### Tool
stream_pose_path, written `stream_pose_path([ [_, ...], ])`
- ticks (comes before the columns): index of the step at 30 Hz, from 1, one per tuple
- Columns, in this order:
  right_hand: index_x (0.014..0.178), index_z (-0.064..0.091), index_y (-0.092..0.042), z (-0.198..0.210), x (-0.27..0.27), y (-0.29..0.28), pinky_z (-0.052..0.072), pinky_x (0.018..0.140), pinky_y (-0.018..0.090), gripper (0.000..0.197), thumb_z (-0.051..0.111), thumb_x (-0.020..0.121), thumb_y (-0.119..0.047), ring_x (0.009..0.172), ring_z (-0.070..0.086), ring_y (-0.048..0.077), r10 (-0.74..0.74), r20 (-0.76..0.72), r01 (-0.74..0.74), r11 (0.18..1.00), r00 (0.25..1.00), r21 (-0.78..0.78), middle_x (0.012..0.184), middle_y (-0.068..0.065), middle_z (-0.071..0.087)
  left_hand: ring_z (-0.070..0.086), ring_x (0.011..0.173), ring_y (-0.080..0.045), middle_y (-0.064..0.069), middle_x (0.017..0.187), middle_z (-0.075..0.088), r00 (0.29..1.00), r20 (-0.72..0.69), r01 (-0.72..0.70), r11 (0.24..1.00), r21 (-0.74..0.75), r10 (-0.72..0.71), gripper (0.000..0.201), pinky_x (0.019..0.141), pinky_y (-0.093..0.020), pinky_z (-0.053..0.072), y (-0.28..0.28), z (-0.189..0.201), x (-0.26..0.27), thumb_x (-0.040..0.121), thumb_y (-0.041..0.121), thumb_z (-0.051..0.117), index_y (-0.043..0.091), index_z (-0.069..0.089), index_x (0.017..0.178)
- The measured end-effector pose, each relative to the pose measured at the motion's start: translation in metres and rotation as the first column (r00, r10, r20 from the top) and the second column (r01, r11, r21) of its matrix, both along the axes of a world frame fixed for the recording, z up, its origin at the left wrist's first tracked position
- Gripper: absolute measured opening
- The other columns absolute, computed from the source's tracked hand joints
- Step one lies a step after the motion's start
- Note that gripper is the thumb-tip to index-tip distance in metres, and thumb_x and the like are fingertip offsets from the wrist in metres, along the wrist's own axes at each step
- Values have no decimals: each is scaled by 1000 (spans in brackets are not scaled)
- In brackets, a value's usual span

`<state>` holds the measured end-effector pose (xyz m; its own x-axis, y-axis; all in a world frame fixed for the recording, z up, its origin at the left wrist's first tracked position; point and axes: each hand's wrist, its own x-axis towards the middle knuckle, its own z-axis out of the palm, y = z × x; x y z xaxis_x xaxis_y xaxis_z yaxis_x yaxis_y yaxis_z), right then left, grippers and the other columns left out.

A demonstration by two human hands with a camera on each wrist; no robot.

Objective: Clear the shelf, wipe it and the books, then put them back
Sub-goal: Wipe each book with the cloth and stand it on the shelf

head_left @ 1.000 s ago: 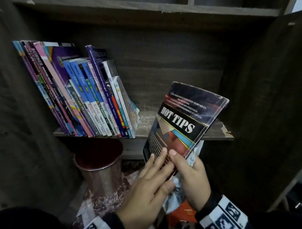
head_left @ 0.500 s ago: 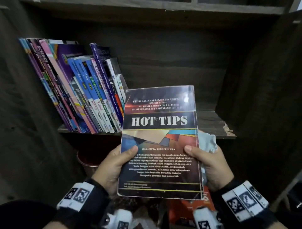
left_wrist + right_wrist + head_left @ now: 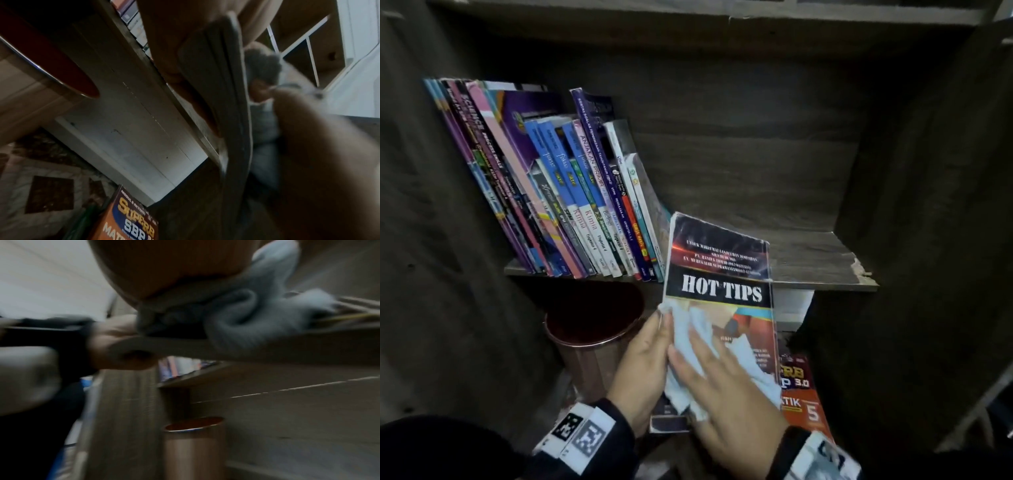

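The "HOT TIPS" book (image 3: 719, 274) was held out in front of the shelf (image 3: 815, 260), below its front edge, w/ the cover facing up. The left hand (image 3: 642, 363) gripped the book's left edge, fingers behind it and the thumb along the side. The right hand (image 3: 726, 394) lay flat on the cover w/ fingers straight and slightly spread, pressing a pale cloth (image 3: 688, 342) onto the lower half of the cover; the wrist views were blurred but showed the cloth bunched between palm and book. Approx. progress, as a judgement: well into the put-back stage. A row of books (image 3: 571, 198) already stood leaning at the left end of the shelf, the right part of the board lay bare, and this book was mid-wipe, so not yet shelved. At least one more, an orange workbook (image 3: 803, 401), lay lower down beside the held book, and looked to be waiting for wiping too. Whether more books lay out of sight couldn't be told. A copper-coloured bin (image 3: 589, 335) stood under the shelf, near the left hand. Left to do: finish this cover, shelve it next to the row, then do the orange one.
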<state>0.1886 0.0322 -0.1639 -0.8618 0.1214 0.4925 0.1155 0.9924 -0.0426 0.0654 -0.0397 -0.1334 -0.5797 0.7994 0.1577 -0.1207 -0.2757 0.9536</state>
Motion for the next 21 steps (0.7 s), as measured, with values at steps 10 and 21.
stream_pose_path([
  [10, 151, 1, -35, 17, 5, 31, 6, 121, 33, 61, 11, 95, -57, 148, -5, 11, -409, -168, 318, 861, 897, -397, 162, 1, 0, 60, 118, -12, 9, 122, 67, 950, -260, 166, 985, -47, -172, 33, 98, -24, 45, -6, -16, 17, 97, 33, 45, 23, 56, 127],
  [21, 144, 12, -46, 15, 9, 65, 10, 115, 34, 47, 27, 100, -43, 148, 5, 17, -641, -118, 450, 646, 759, -617, 160, -8, 4, 64, 110, -9, 9, 115, 70, 946, -321, 66, 997, 29, -54, 37, 92, -24, 50, -6, -1, 12, 94, 38, 47, 22, 58, 125],
])
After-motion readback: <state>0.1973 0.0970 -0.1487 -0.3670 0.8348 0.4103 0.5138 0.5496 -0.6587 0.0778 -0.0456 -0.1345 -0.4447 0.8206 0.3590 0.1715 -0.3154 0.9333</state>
